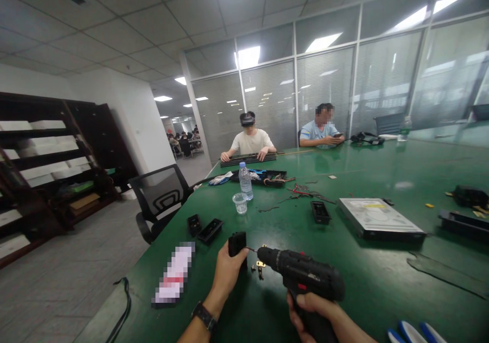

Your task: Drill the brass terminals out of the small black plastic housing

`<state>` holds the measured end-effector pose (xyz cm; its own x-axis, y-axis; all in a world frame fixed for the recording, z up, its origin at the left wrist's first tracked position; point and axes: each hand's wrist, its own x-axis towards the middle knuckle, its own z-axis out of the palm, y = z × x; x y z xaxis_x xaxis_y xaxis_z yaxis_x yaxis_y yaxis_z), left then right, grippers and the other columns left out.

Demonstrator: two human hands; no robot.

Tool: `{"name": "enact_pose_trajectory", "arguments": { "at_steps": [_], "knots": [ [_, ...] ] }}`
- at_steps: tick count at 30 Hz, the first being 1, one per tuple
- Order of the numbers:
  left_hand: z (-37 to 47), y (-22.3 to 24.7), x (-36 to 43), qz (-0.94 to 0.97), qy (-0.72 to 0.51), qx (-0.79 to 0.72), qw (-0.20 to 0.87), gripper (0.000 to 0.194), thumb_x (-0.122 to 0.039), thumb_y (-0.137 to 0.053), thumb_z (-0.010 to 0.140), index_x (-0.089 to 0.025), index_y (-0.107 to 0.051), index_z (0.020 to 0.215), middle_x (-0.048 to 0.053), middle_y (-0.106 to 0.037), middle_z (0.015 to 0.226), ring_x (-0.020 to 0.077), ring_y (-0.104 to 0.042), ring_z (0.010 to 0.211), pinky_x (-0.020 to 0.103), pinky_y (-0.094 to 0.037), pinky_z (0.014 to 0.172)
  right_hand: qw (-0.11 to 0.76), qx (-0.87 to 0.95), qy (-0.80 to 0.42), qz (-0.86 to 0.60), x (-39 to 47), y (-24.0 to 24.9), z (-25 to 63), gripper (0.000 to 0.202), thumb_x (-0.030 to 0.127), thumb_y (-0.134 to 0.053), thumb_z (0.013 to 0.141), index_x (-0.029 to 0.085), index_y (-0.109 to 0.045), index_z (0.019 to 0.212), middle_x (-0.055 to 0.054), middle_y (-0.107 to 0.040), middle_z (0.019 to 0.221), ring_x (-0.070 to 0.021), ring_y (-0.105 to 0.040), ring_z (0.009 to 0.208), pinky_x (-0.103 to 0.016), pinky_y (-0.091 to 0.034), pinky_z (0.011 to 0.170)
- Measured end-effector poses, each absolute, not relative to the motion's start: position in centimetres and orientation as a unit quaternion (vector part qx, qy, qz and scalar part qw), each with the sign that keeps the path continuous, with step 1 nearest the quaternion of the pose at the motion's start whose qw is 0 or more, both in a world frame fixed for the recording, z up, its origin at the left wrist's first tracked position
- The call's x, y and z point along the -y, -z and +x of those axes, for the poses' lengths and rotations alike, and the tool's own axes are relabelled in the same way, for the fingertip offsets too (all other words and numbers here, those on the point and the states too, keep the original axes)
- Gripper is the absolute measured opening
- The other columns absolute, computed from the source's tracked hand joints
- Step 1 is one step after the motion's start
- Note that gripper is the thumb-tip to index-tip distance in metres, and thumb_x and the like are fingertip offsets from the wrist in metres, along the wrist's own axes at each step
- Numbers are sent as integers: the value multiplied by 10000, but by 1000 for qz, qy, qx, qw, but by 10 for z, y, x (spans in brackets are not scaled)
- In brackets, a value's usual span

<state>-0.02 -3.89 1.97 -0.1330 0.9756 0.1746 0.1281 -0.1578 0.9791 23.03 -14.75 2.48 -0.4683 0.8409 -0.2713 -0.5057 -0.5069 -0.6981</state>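
Through my head camera, my left hand [224, 273] pinches the black case [237, 242] upright above the green table [282, 231], thumb on its near side, probably to brace it against the bit [251, 250]. My right hand's [321, 307] fingers wrap the drill [305, 272] grip, keeping it roughly level so the bit points at the case; I can't tell whether the tip is seated. The brass bits [261, 264] lie just below the chuck, perhaps for easy reach. Two black trays [210, 230] [194, 224] sit beyond my left hand, clear of the drill.
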Motion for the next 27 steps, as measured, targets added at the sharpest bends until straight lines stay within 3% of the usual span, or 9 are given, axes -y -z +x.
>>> {"name": "enact_pose_trajectory", "arguments": {
  "at_steps": [17,27],
  "knots": [
    [1,-26,41,543,-546,-546,332,487,-462,-773,603,-98,-721,922,93,-716,858,255,-643,828,348,-516,768,387,325,-807,-304,139,-31,233,305,394,-623,732,113,-631,851,-35,-596,666,-100,-515,504,-230,-335,506],
    [1,-27,43,528,-535,-554,359,479,-471,-780,603,-90,-710,885,89,-693,823,228,-627,749,328,-522,697,413,307,-805,-296,143,-31,229,275,382,-602,696,127,-610,799,-16,-576,637,-73,-457,426,-235,-365,489]
  ]
}}
